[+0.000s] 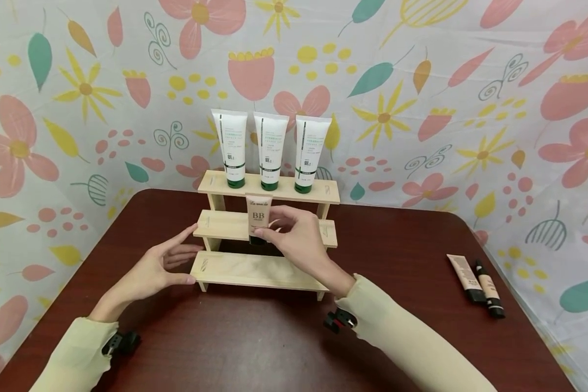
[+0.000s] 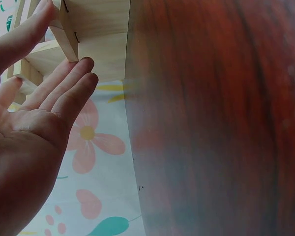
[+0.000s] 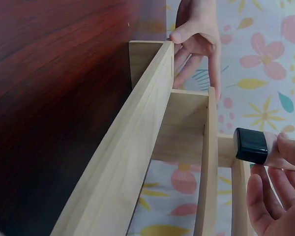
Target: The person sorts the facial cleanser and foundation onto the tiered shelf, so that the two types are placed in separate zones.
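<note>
A three-step wooden display rack (image 1: 255, 269) stands on the dark table, and three white tubes with green caps (image 1: 270, 149) stand in a row on its top step. My right hand (image 1: 299, 237) pinches a beige BB cream tube (image 1: 258, 215), cap down, in front of the middle step. In the right wrist view its black cap (image 3: 250, 146) appears beside the step's edge. At the rack's left end my left hand (image 1: 159, 267) has its fingers extended, with fingertips at the ends of the lower two steps. The left wrist view shows that palm (image 2: 29, 132) beside the wood.
On the right of the table (image 1: 397, 305) lie a beige tube with a black cap (image 1: 466, 279) and a slim beige bottle with black ends (image 1: 490, 289), side by side. A floral-patterned cloth (image 1: 421, 109) hangs behind the table.
</note>
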A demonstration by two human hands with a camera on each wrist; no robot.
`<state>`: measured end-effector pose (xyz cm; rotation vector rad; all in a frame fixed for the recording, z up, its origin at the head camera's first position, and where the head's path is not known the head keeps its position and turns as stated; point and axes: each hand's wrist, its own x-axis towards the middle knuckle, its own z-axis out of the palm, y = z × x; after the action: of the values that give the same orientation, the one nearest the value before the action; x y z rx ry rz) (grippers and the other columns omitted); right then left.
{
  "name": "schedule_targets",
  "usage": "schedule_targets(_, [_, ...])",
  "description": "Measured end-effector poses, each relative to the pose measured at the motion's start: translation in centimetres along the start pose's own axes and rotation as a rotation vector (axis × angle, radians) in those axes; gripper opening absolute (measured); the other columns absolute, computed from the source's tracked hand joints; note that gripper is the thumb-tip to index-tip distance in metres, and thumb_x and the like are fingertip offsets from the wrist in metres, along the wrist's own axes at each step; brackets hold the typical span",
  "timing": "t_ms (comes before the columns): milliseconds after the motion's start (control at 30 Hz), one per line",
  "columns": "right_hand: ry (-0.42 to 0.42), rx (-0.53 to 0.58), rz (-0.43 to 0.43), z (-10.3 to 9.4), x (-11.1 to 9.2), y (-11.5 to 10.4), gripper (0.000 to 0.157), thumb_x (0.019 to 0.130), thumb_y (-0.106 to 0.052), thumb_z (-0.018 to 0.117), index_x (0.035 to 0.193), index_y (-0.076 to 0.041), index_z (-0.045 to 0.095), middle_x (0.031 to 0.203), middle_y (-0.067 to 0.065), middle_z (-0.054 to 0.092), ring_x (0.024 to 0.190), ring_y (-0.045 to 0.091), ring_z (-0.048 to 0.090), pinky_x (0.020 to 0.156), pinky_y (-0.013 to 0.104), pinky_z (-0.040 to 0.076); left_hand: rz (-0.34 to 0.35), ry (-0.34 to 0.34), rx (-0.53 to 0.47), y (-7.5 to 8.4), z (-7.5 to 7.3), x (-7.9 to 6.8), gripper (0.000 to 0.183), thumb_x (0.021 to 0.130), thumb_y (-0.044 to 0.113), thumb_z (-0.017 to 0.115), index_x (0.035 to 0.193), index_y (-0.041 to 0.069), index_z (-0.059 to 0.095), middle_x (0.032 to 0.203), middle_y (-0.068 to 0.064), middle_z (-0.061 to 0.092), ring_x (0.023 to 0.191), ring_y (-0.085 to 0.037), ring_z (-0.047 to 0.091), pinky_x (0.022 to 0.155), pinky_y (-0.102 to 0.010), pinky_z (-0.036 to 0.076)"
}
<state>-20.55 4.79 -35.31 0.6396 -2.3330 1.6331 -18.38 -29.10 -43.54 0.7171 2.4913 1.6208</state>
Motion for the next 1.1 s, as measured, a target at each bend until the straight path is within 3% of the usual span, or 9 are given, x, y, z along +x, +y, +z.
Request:
schedule_targets(167, [0.027, 0.015, 0.012, 1.9, 1.3, 0.1, 0.036, 0.082, -0.011, 0.093, 0.115, -0.010, 0.081, 0.095, -0.003, 0.079, 0.081, 0.011, 0.075, 0.064, 0.028, 0.058, -0.004, 0.001, 0.011, 0.0, -0.1, 0.0, 0.111, 0.082, 0.003, 0.091, 0.169, 0.029, 0.028, 0.142, -0.023, 0.062, 0.130, -0.037, 0.060, 0.104, -0.023, 0.050])
schedule_targets(500, [0.064, 0.036, 0.002, 4.5, 3.1, 0.7, 0.034, 0.082, -0.009, 0.093, 0.113, -0.004, 0.080, 0.094, 0.003, 0.078, 0.082, 0.012, 0.073, 0.077, 0.029, 0.059, -0.007, 0.004, 0.016, 0.0, 0.1, 0.0, 0.110, 0.082, 0.003, 0.091, 0.169, 0.027, 0.028, 0.142, -0.021, 0.063, 0.129, -0.039, 0.061, 0.105, -0.034, 0.052])
schedule_targets(1100, [0.068, -0.002, -0.018, 6.2, 4.3, 1.3, 0.030, 0.085, -0.014, 0.092, 0.112, -0.006, 0.080, 0.092, 0.001, 0.077, 0.082, 0.010, 0.071, 0.077, 0.026, 0.058, -0.001, 0.005, -0.003, 0.2, 0.2, 0.0, 0.109, 0.082, 0.002, 0.091, 0.169, 0.024, 0.029, 0.142, -0.025, 0.061, 0.130, -0.043, 0.060, 0.105, -0.055, 0.049])
